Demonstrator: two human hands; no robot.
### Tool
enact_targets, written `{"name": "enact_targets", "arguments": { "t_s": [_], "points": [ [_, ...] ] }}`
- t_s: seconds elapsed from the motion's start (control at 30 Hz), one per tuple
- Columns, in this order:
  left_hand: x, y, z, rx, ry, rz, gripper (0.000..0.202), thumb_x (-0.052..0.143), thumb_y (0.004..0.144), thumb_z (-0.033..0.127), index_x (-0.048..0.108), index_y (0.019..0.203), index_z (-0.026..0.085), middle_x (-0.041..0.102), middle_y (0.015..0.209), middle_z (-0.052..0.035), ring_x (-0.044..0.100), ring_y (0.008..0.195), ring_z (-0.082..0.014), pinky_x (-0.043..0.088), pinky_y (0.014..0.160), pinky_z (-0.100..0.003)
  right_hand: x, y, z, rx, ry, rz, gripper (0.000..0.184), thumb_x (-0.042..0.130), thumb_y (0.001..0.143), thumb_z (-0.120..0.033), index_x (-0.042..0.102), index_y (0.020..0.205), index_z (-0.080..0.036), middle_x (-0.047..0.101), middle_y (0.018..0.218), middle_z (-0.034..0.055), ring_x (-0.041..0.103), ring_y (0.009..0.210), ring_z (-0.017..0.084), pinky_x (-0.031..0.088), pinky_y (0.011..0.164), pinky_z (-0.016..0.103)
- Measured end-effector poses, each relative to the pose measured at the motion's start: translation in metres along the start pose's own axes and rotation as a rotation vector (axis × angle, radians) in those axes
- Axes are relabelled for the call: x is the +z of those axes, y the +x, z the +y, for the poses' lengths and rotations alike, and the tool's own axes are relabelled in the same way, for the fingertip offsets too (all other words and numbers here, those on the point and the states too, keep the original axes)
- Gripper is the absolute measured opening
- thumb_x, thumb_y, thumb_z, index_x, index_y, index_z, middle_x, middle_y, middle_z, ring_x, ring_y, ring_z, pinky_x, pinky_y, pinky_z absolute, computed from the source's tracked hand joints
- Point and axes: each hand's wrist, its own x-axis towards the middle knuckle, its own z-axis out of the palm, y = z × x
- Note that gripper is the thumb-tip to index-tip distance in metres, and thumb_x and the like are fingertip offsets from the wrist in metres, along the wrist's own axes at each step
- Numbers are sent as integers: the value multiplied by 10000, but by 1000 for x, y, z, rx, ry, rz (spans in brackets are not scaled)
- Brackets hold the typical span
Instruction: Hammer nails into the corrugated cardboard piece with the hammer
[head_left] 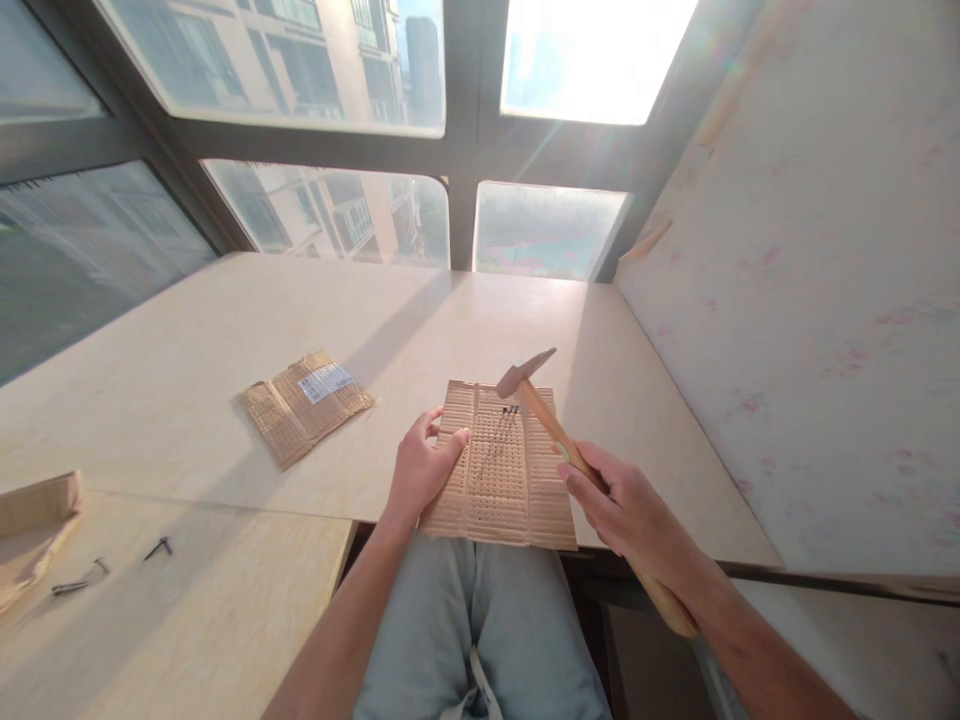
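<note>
A piece of corrugated cardboard [499, 510] with rows of small holes lies at the table's front edge, over my lap. My left hand [427, 460] grips its left side, the thumb on top and the fingers at the far left edge. Several dark nails [511, 410] stand in the cardboard near its top, casting long shadows. In my right hand [619, 495] is a hammer [551, 425] with a wooden handle, fingers wrapped round the handle. Its metal head hangs just above and beyond the nails, apart from them as far as I can see.
Another flattened cardboard piece [300, 405] with a white label lies to the left. Loose nails [159, 547] are scattered at the lower left, beside an open cardboard box [37, 510]. Windows [322, 210] border the table's far side, and a papered wall [795, 300] rises on the right.
</note>
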Motion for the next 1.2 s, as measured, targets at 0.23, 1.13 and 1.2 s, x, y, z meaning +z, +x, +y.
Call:
{"name": "enact_targets", "arguments": {
  "t_s": [0.23,1.13,1.2],
  "points": [
    [-1,-1,9,-141,-111,-85,566,688,771,347,497,1262,139,753,934,-111,727,815,-243,570,702,-331,-6,-4,11,-135,-217,-3,255,432,947,-357,623,957,-188,617,686,5,543,585,155,395,554,252],
    [-2,-3,16,-171,-164,-74,610,707,737,343,503,1265,116,747,946,-124,721,810,-246,550,717,-325,-3,6,18,-43,-210,-41,248,414,928,-351,593,880,-187,535,589,-37,454,451,113,319,465,234],
    [-2,-3,15,-169,-159,-73,611,704,739,341,500,1268,114,746,948,-126,720,816,-248,550,725,-329,-4,5,15,-53,-219,-34,259,408,936,-353,600,901,-182,555,612,-29,468,475,118,328,481,237]
  ]
}}
